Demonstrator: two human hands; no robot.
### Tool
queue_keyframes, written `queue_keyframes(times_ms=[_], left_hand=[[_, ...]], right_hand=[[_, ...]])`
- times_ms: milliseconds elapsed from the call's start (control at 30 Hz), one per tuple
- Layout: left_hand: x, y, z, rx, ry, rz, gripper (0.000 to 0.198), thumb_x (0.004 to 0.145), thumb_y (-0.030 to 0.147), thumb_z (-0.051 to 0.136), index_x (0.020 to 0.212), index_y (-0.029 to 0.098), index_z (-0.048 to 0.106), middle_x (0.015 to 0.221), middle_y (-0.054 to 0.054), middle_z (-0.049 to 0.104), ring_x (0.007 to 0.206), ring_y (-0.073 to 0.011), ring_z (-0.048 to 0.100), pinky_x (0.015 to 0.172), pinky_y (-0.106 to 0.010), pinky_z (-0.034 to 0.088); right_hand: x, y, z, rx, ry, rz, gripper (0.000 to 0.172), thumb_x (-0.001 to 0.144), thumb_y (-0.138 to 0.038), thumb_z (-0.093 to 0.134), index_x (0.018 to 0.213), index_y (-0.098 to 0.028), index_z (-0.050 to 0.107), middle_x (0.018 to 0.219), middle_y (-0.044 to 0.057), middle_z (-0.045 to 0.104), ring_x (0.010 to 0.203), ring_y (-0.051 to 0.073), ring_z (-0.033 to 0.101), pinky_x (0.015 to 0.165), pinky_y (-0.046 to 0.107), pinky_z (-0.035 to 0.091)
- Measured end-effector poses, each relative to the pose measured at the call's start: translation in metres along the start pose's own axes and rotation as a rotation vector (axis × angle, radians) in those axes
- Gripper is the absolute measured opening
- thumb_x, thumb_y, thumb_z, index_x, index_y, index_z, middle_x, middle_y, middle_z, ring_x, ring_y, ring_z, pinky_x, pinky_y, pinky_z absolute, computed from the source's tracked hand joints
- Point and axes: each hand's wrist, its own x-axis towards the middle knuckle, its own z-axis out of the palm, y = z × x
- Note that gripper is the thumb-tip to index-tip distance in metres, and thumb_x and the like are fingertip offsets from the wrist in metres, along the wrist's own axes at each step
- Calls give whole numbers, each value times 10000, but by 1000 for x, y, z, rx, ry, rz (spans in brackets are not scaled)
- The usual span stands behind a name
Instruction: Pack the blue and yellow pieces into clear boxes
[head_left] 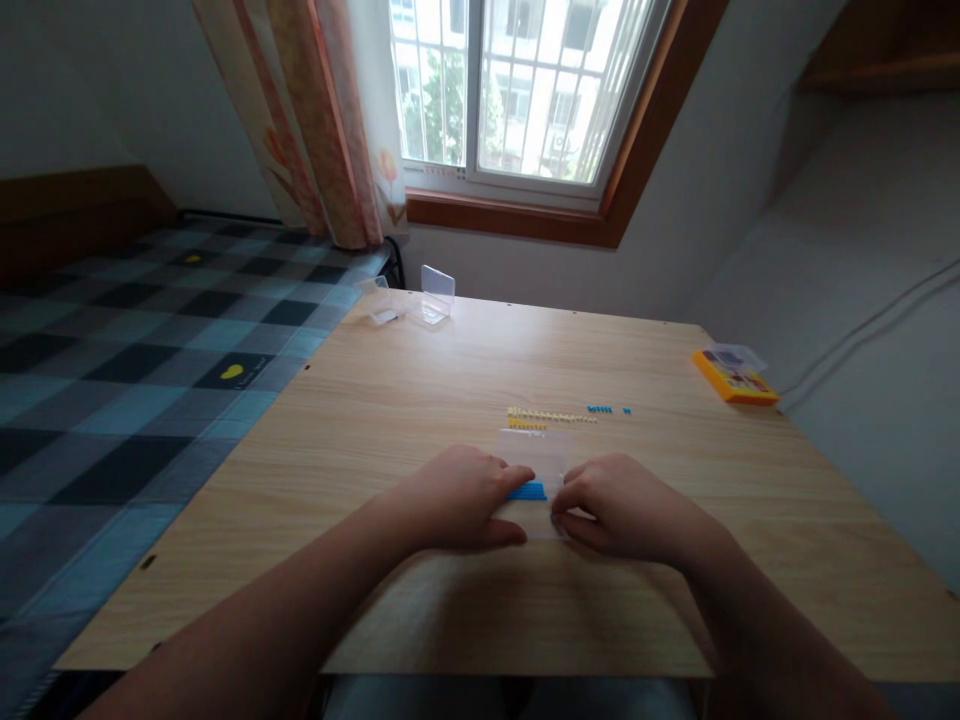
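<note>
A clear plastic box [551, 450] lies in front of me with its lid folded back. Inside or on it is a stack of blue strips [529, 491]; its left end is hidden by my fingers. My left hand [469, 500] grips the box from the left, thumb along the near edge and index finger at the far side of the blue strips. At the box's right edge my right hand [626, 510] is closed in a pinch, fingertips bent against the clear plastic. Just beyond the box lie rows of small cream pieces [551, 415], yellow pieces [527, 426] and blue pieces [600, 409].
Two open clear boxes [437, 300] stand at the table's far left corner. An orange case [735, 378] with a clear lid sits near the right edge of the wooden table [315, 470]. A bed with checked cover [150, 380] adjoins the left side.
</note>
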Motion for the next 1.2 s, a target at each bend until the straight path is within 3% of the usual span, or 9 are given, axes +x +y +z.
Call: queue_keyframes(times_ms=[433,1200], left_hand=[[0,1,1,-2,5,-9,514,865,531,708,1277,229,653,1034,-97,778,923,-315,735,741,-373,529],[0,0,4,12,21,-4,517,862,550,705,1269,235,651,1031,-99,781,910,-304,736,734,-359,518]], right_hand=[[4,12,2,-5,70,38,235,902,-195,578,875,-231,808,844,31,788,749,160,666,678,265,375],[6,10,6,-18,72,68,248,928,-201,579,771,-199,772,799,45,779,711,155,661,653,261,360]])
